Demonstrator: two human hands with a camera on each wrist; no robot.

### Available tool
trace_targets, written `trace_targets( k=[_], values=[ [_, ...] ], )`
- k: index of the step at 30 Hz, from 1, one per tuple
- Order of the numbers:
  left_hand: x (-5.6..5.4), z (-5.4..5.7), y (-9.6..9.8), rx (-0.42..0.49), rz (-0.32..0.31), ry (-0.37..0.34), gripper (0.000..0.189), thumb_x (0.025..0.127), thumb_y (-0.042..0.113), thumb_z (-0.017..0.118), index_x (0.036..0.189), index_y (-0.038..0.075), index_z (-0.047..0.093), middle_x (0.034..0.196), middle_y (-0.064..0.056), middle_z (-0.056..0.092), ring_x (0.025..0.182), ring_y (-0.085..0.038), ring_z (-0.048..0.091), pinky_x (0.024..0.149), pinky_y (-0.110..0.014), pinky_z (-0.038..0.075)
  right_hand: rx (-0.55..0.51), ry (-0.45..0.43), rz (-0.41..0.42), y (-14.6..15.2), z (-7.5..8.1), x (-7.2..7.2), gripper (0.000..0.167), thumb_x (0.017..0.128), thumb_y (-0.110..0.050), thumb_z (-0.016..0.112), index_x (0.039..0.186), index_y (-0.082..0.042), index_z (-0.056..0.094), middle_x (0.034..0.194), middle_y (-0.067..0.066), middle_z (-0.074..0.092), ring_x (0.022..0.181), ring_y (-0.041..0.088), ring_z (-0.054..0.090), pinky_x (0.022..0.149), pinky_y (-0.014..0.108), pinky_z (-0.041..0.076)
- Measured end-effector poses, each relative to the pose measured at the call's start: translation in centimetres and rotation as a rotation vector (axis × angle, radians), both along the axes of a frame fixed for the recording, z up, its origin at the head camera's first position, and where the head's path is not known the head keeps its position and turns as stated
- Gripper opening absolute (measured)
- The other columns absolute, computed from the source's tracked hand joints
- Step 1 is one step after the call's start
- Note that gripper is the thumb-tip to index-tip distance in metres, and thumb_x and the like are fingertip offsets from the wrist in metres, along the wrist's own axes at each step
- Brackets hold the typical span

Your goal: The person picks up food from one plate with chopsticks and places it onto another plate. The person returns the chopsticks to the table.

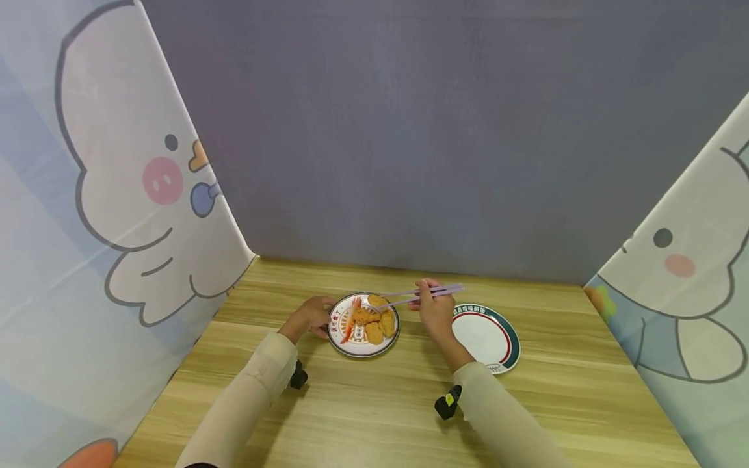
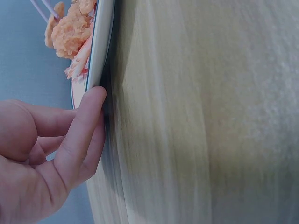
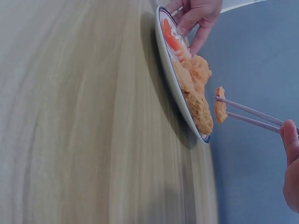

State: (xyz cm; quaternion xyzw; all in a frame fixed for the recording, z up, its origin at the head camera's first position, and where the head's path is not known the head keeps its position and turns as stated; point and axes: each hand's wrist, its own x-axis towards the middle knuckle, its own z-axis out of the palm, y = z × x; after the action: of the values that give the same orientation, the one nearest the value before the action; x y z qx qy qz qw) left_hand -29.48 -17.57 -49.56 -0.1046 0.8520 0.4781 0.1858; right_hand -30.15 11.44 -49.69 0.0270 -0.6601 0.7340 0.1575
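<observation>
A white round plate (image 1: 363, 353) with a dark rim holds several golden fried pieces (image 3: 198, 112) that look like nuggets or fried chicken, and an orange-red shrimp (image 1: 346, 331). At its left edge my left hand (image 1: 316, 314) pinches the rim; the right wrist view shows the thumb over the inner side. My right hand (image 1: 435, 313), right of the plate, grips pale purple chopsticks (image 1: 449, 290). Between their tips is a flat nugget (image 3: 221, 105), raised off the other food in the right wrist view.
To the right, partly behind my right forearm, lies a white plate (image 1: 478, 335) with a green and red border. Both plates are on a wooden table (image 1: 368, 416). A grey wall (image 1: 409, 130) stands behind, with cartoon-printed panels (image 1: 134, 162) at the sides.
</observation>
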Motion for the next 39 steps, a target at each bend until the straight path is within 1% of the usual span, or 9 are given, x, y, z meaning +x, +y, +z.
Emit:
trace_targets(
  k=[4, 6, 16, 19, 25, 29, 31, 35, 39],
  values=[
    [0.1, 0.2, 0.1, -0.003, 0.000, -0.001, 0.061, 0.092, -0.010, 0.053, 0.151, 0.005, 0.046, 0.090, -0.018, 0.068, 0.069, -0.022, 0.069, 0.060, -0.034, 0.068, 0.041, 0.001, 0.009, -0.5, 1.4, 1.2, 0.026, 0.103, -0.011, 0.057, 0.106, 0.012, 0.069, 0.076, 0.003, 0.065, 0.063, 0.039, 0.073, 0.055, 0.036, 0.066],
    [0.1, 0.3, 0.2, -0.003, 0.001, -0.004, 0.061, 0.092, -0.010, 0.053, 0.151, 0.005, 0.046, 0.091, -0.018, 0.067, 0.069, -0.022, 0.068, 0.060, -0.034, 0.068, 0.057, -0.002, 0.014, -0.7, 2.3, 2.0, 0.025, 0.103, -0.008, 0.056, 0.106, 0.013, 0.069, 0.076, 0.004, 0.065, 0.068, 0.049, 0.072, 0.056, 0.040, 0.067],
    [0.2, 0.2, 0.2, -0.004, -0.003, -0.001, 0.061, 0.092, -0.012, 0.051, 0.150, 0.004, 0.046, 0.091, -0.018, 0.066, 0.068, -0.022, 0.067, 0.059, -0.034, 0.067, 0.084, 0.026, 0.017, -1.5, 2.4, 2.7, 0.024, 0.102, -0.005, 0.055, 0.105, 0.015, 0.067, 0.076, 0.013, 0.066, 0.072, 0.059, 0.067, 0.061, 0.058, 0.063],
    [0.1, 0.1, 0.3, -0.001, -0.002, -0.002, 0.061, 0.092, -0.012, 0.050, 0.151, 0.004, 0.046, 0.091, -0.018, 0.065, 0.069, -0.022, 0.067, 0.060, -0.034, 0.068, 0.097, 0.020, 0.013, -1.5, 2.5, 2.8, 0.023, 0.102, -0.004, 0.055, 0.104, 0.014, 0.068, 0.076, 0.011, 0.066, 0.067, 0.052, 0.070, 0.059, 0.055, 0.064],
    [0.0, 0.0, 0.2, 0.007, -0.005, 0.002, 0.062, 0.091, -0.012, 0.051, 0.151, 0.004, 0.046, 0.089, -0.017, 0.066, 0.070, -0.023, 0.068, 0.059, -0.035, 0.068, 0.120, -0.017, 0.025, -1.3, 1.3, 1.9, 0.024, 0.103, -0.007, 0.055, 0.108, 0.013, 0.068, 0.078, 0.009, 0.064, 0.052, 0.006, 0.067, 0.051, 0.036, 0.065],
    [-0.1, -0.1, 0.2, 0.015, -0.012, 0.007, 0.062, 0.091, -0.012, 0.051, 0.151, 0.003, 0.046, 0.086, -0.016, 0.067, 0.069, -0.022, 0.069, 0.059, -0.035, 0.067, 0.077, -0.041, 0.027, -0.9, -0.2, 0.7, 0.027, 0.104, -0.011, 0.056, 0.110, 0.011, 0.068, 0.080, 0.008, 0.064, 0.059, 0.025, 0.073, 0.056, 0.049, 0.066],
    [0.0, -0.1, 0.2, 0.016, -0.013, 0.009, 0.062, 0.091, -0.013, 0.051, 0.151, 0.003, 0.046, 0.085, -0.015, 0.067, 0.069, -0.022, 0.069, 0.059, -0.035, 0.067, 0.055, -0.044, 0.024, -0.7, -0.4, 0.5, 0.027, 0.104, -0.014, 0.057, 0.110, 0.009, 0.069, 0.080, 0.006, 0.064, 0.064, 0.035, 0.074, 0.057, 0.048, 0.066],
    [0.0, -0.1, 0.3, 0.010, -0.009, 0.013, 0.063, 0.090, -0.013, 0.052, 0.151, 0.004, 0.047, 0.085, -0.015, 0.067, 0.069, -0.022, 0.069, 0.059, -0.035, 0.067, 0.042, -0.031, 0.021, -0.2, -0.2, 0.7, 0.029, 0.104, -0.019, 0.059, 0.110, 0.006, 0.070, 0.082, 0.005, 0.066, 0.065, 0.031, 0.075, 0.054, 0.034, 0.066],
    [0.0, -0.1, 0.4, 0.005, -0.008, 0.015, 0.063, 0.091, -0.012, 0.052, 0.151, 0.004, 0.046, 0.087, -0.016, 0.067, 0.069, -0.021, 0.069, 0.059, -0.034, 0.067, 0.036, -0.005, 0.028, 0.5, 0.3, 1.1, 0.029, 0.103, -0.021, 0.060, 0.109, 0.006, 0.070, 0.082, 0.006, 0.067, 0.063, 0.029, 0.075, 0.053, 0.031, 0.066]
  ],
)
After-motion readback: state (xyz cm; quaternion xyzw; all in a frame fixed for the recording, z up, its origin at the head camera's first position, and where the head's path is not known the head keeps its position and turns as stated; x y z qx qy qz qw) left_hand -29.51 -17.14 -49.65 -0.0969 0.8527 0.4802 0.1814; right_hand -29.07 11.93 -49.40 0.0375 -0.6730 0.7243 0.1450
